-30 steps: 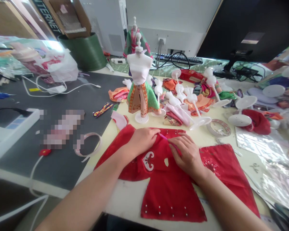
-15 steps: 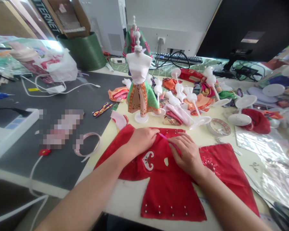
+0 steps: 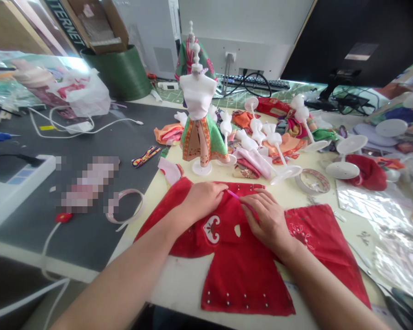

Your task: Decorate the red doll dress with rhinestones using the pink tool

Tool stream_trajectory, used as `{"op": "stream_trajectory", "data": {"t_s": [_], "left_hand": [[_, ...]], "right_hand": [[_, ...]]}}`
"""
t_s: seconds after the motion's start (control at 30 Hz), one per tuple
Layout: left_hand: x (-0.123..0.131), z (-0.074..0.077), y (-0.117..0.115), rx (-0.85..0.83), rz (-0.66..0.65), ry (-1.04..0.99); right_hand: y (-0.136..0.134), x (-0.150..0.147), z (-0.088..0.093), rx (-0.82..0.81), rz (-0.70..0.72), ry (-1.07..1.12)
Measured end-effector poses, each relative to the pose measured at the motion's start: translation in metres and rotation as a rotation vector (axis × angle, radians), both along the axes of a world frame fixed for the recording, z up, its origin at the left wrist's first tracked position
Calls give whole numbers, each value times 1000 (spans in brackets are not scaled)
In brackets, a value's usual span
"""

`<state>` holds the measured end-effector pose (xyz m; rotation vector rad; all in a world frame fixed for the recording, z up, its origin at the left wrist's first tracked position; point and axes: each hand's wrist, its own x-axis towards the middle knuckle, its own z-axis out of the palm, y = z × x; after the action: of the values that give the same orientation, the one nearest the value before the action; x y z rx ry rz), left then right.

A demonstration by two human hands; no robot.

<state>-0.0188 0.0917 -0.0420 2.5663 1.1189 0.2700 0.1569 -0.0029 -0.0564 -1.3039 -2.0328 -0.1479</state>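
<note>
A small red garment [image 3: 249,270] lies spread on the pale tabletop, with pearl-like beads along its hem and top edge and a white heart-shaped motif. My left hand [image 3: 206,197] rests over its upper edge, fingers closed together on the cloth; the fingertips are partly hidden. A slim pink-purple stick-like tool [image 3: 233,195] is pinched in my right hand [image 3: 266,220]. Its tip points at my left fingertips, touching or just above the cloth; I cannot tell which. To the right lies another red cloth piece [image 3: 325,247] with embroidery, partly under my right forearm.
A white mini dress form [image 3: 198,96] in a green-orange skirt stands beyond my hands. Several white stands and cloth scraps lie behind. Tape rolls [image 3: 312,182] [image 3: 125,206] flank the work. Scissors [image 3: 395,298] are at lower right, a power strip [image 3: 24,188] at left.
</note>
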Motion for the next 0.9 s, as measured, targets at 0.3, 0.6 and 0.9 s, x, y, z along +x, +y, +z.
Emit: {"op": "stream_trajectory", "data": {"t_s": [0.3,0.6,0.9], "left_hand": [[-1,2,2,49,-49,107],[3,2,-3,72,-43,208],[1,4,-6,38,-24,165]], "right_hand": [[0,0,1,-7,23,15],[-7,4,6,43,23,79],[-10,6,10,102,-29,113]]}}
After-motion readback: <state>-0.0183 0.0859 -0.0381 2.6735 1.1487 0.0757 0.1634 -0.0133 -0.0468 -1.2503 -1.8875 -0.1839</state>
